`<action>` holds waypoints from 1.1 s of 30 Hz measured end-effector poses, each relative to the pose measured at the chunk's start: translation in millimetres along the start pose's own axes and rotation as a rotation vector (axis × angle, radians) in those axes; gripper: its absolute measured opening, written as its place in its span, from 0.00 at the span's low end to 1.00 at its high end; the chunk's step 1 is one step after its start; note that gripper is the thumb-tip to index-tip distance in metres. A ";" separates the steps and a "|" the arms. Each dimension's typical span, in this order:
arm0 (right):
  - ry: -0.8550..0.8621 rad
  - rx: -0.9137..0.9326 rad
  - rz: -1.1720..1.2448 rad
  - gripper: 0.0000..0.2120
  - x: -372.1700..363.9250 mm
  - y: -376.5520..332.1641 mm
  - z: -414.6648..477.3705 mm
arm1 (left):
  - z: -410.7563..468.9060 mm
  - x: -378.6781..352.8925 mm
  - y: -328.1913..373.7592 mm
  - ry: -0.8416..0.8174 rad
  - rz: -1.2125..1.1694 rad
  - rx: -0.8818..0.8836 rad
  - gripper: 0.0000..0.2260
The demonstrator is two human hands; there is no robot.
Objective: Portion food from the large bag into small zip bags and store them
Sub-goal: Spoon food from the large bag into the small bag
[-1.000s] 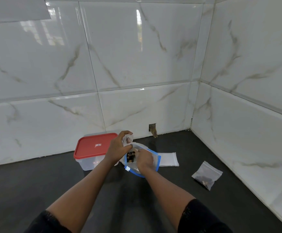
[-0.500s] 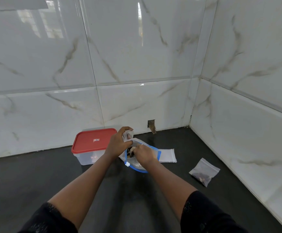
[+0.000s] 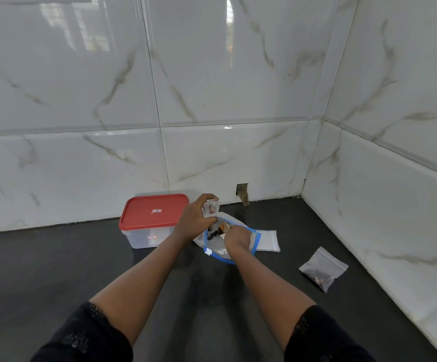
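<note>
Where the dark counter (image 3: 55, 270) meets the far wall, a red-lidded container (image 3: 153, 215) sits at left. Just right of it, the left hand (image 3: 195, 220) clenches a small zip bag (image 3: 210, 206). The right hand (image 3: 238, 237) is inside the blue-rimmed large bag (image 3: 231, 258) at centre, fingers curled, grasp not discernible. Flat empty bags (image 3: 267, 240) touch its right side. A filled small bag (image 3: 323, 269) lies right, nearer.

Fingertips of right hand (image 3: 237, 237): hidden inside large clear blue-rimmed zip bag (image 3: 256, 237); grasp undeterminable. Contents, dark food pieces (image 3: 214, 233): too small to identify. Crumpled small clear zip bag (image 3: 211, 205): mostly covered by gripping left hand (image 3: 195, 220). Print on white label (image 3: 156, 211) of red plastic lid (image 3: 144, 215): illegible.
</note>
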State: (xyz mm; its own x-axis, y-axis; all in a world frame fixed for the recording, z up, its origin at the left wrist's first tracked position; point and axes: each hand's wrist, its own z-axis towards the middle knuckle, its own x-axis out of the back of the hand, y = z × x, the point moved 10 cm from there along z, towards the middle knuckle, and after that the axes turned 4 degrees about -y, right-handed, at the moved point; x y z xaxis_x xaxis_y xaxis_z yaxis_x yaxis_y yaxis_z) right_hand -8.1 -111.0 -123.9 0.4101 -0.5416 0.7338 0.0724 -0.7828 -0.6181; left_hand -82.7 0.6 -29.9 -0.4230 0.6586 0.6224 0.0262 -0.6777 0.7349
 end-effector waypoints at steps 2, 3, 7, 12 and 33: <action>-0.032 -0.069 0.109 0.17 -2.0 5.8 0.8 | -1.1 0.4 0.5 -0.004 0.013 -0.006 0.21; -0.047 -0.077 0.171 0.17 -2.9 5.3 0.5 | -0.9 0.8 0.2 -0.001 0.013 -0.005 0.21; -0.083 -0.184 0.368 0.16 -12.9 8.3 1.1 | 1.5 5.8 -2.4 0.030 0.012 0.011 0.20; -0.128 -0.209 0.590 0.15 -28.4 -0.7 -2.3 | -0.5 15.7 -5.7 0.062 -0.028 0.040 0.20; -0.161 -0.222 1.026 0.17 -30.5 3.3 -2.8 | 4.9 2.9 -9.9 0.125 0.022 0.112 0.21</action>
State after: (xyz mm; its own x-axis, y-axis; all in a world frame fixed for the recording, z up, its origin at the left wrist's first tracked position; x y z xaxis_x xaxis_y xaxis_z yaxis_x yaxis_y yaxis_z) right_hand -22.9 -98.0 -147.5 0.2978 -0.9402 -0.1656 -0.5373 -0.0217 -0.8431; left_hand -79.7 10.8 -34.1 -0.5300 0.5939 0.6053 0.1345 -0.6459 0.7515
